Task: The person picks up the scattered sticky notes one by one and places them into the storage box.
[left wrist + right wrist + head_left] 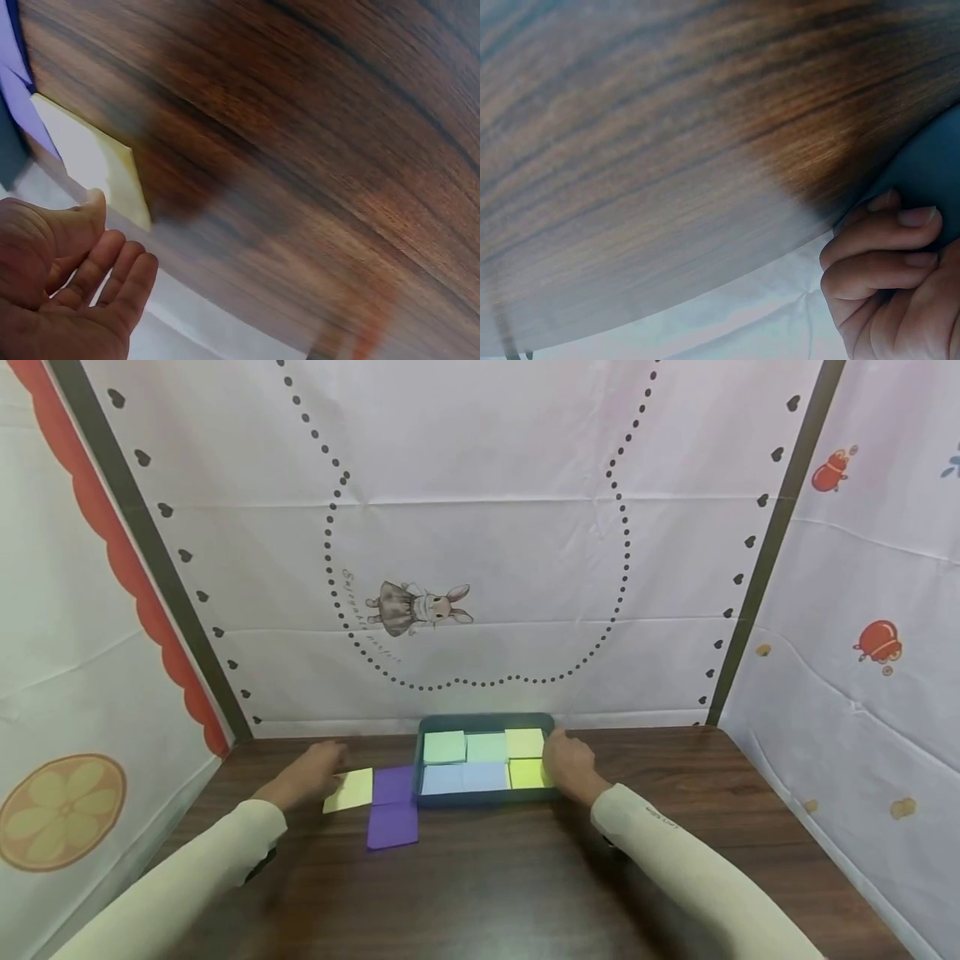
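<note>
In the head view my left hand (311,768) is at the left edge of a pale yellow sticky note pad (354,790). The left wrist view shows its thumb over the pad's edge (94,161); an index finger behind the thumb is mostly hidden, and the other fingers curl loosely. Two purple sticky notes (392,825) lie between this pad and a dark teal tray (480,797). My right hand (573,764) grips the tray's right side, its curled fingers (877,274) against the teal wall. Green, blue and yellow sticky note pads (486,747) fill the tray in two rows.
The tray stands on a dark wood table (480,893), near its far edge. A white printed cloth (480,560) hangs behind the table, with more cloth at both sides.
</note>
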Action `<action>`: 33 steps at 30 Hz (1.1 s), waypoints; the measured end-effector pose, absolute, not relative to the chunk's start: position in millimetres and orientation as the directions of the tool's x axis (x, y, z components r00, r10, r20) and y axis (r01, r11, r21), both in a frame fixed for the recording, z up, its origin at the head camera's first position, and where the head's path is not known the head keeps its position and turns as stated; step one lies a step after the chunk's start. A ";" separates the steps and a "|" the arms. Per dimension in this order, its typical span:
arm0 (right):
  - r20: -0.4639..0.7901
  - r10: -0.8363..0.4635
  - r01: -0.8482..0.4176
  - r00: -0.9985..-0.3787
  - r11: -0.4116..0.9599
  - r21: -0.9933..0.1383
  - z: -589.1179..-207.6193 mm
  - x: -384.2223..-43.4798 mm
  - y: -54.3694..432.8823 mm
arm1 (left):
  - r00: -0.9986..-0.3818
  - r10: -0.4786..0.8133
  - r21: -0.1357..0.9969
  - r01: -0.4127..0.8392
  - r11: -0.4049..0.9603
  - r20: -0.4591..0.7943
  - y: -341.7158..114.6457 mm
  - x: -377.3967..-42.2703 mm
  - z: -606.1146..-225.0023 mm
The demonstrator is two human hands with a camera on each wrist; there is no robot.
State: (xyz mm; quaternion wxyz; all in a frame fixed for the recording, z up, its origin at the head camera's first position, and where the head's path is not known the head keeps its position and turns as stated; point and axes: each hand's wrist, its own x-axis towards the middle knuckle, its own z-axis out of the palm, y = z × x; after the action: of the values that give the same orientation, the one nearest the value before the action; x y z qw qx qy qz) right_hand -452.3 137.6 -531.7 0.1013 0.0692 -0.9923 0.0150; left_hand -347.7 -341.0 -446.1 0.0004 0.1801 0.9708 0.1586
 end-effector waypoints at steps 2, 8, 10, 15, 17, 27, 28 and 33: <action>0.186 -0.136 -0.143 -0.973 0.989 -0.023 -538.0 -459.2 139.8 | -0.936 0.348 0.296 0.347 0.890 0.049 -336.9 -342.5 -443.0; 0.165 -0.140 -0.143 -0.976 0.990 -0.006 -543.3 -464.6 141.0 | -0.943 0.334 0.282 0.320 0.904 0.000 -323.4 -332.8 -432.3; 0.168 -0.125 -0.128 -0.978 0.992 -0.006 -540.8 -462.6 140.2 | -0.942 0.336 0.268 0.322 0.908 -0.005 -322.2 -336.0 -432.3; 0.154 -0.110 -0.113 -0.982 0.993 -0.016 -534.5 -459.7 140.2 | -0.941 0.338 0.285 0.322 0.903 -0.008 -320.5 -342.8 -432.2; 0.147 -0.118 -0.120 -0.982 0.993 0.000 -534.5 -460.8 140.3 | -0.942 0.334 0.302 0.314 0.900 -0.015 -320.8 -345.1 -431.0; 0.148 -0.119 -0.122 -0.982 0.992 -0.010 -530.6 -451.6 134.1 | -0.954 0.288 0.332 0.245 0.911 -0.084 -325.2 -356.6 -423.5; 0.153 -0.115 -0.117 -0.982 0.993 -0.004 -529.9 -450.7 133.5 | -0.955 0.284 0.337 0.241 0.910 -0.086 -324.5 -357.2 -422.4; 0.154 -0.107 -0.106 -0.982 0.994 0.013 -528.5 -451.7 134.3 | -0.957 0.264 0.355 0.207 0.912 -0.119 -319.3 -359.9 -414.8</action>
State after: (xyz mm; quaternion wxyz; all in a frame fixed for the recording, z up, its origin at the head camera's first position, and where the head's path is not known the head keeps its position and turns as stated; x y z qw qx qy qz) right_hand -451.7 134.3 -528.5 0.0775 0.0536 -0.9956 -0.0023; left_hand -359.9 -319.3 -414.8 0.0825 0.1208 0.9742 0.1720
